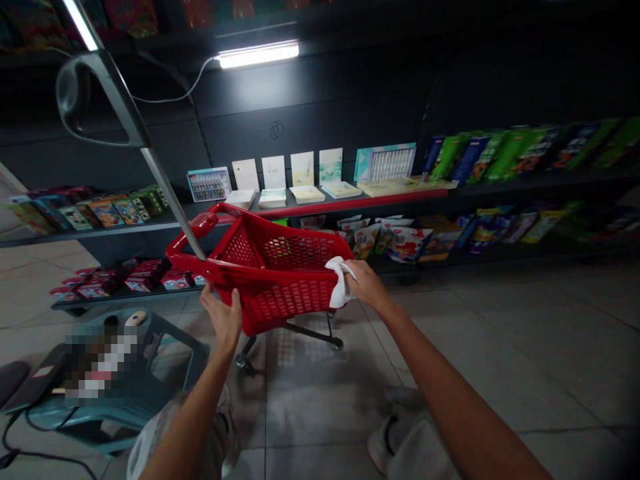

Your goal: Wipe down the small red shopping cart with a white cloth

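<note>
1. Right hand (367, 283): closed on one white cloth (339, 283), against the right end of one red cart (280, 279).
2. Left hand (225, 317): at the cart's handle end; whether it grips, I cannot tell.
3. Left: one stool (197, 351).
4. Behind: four upright white booklets (303, 169) on a shelf (280, 213).

Wore loose trousers (425, 445) of pale grey, creased in soft folds, whiter over the left leg (150, 432) and duller over the right leg (434, 459). Had on pale shoes (377, 448) with rounded edges and a dark band (388, 433) on the right one, too blurred to make out as strap or opening. Went bare from left hand (225, 320) and right hand (367, 288) up along both forearms (440, 373), smooth, slim at first and fuller farther up.
</note>
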`<act>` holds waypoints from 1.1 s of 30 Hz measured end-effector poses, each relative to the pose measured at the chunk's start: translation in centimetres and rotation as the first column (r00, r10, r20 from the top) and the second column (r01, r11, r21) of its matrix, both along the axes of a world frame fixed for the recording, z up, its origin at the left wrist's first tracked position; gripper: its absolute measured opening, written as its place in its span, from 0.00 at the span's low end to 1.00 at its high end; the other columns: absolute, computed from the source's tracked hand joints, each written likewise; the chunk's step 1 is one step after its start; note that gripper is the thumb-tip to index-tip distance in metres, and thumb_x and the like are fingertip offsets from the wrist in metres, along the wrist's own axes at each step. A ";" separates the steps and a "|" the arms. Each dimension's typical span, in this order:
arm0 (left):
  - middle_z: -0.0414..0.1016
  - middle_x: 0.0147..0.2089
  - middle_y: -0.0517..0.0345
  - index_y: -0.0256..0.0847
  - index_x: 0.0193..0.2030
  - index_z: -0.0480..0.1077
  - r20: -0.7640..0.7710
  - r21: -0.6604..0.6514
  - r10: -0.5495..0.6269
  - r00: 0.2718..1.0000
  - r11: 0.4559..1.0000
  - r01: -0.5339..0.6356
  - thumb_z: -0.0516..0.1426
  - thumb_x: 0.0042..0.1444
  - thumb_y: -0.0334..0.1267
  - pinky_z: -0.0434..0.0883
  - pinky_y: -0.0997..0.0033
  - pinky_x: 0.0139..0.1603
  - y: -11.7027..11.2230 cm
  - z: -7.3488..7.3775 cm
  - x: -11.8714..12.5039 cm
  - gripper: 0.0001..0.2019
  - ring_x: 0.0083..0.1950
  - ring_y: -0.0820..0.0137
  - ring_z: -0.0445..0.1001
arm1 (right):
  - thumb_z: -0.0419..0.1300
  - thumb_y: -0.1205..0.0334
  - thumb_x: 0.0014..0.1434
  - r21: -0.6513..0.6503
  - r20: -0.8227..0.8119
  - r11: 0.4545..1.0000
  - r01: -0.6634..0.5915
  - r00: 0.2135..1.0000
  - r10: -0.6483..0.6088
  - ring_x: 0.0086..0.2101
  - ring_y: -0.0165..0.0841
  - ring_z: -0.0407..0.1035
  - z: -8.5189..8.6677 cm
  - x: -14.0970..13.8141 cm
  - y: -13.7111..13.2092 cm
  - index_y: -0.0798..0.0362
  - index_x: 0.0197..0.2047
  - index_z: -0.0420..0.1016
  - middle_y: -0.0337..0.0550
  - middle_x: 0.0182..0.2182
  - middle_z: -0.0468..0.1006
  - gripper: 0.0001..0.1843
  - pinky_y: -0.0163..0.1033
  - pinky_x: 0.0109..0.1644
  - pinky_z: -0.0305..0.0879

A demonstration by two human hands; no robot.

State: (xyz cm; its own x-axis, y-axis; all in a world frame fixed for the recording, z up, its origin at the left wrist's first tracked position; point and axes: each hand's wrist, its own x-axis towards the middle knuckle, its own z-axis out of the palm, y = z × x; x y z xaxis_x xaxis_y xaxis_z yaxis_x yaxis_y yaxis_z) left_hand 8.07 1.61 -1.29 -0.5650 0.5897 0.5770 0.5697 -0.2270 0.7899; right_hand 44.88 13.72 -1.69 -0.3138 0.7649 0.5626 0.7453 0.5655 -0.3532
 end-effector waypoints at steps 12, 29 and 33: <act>0.51 0.78 0.48 0.47 0.76 0.53 -0.678 -0.261 -0.300 0.671 0.952 0.162 0.54 0.65 0.35 0.42 0.38 0.77 -0.7 -0.8 6.8 0.33 0.80 0.53 0.43 | 0.58 0.45 0.66 0.051 0.205 0.999 -0.013 0.979 0.002 0.47 0.43 0.68 1.3 -3.8 -5.0 0.55 0.50 0.73 0.52 0.44 0.77 0.22 0.44 0.55 0.61; 0.44 0.80 0.46 0.46 0.77 0.51 -0.724 -0.312 -0.206 0.658 0.949 -0.046 0.56 0.57 0.30 0.66 0.41 0.69 -1.4 -0.9 7.5 0.40 0.81 0.50 0.37 | 0.50 0.70 0.62 -0.044 0.164 0.994 -0.099 0.981 0.105 0.52 0.42 0.67 0.9 -5.3 -6.8 0.59 0.56 0.70 0.55 0.52 0.75 0.20 0.47 0.61 0.61; 0.43 0.80 0.46 0.49 0.77 0.51 -0.719 -0.300 -0.205 0.664 0.954 -0.030 0.56 0.58 0.29 0.67 0.43 0.68 -1.5 -0.9 7.6 0.40 0.81 0.50 0.36 | 0.49 0.69 0.63 -0.062 0.128 0.985 -0.163 0.977 0.170 0.53 0.41 0.67 0.6 -4.7 -6.7 0.57 0.57 0.70 0.53 0.54 0.75 0.21 0.46 0.62 0.62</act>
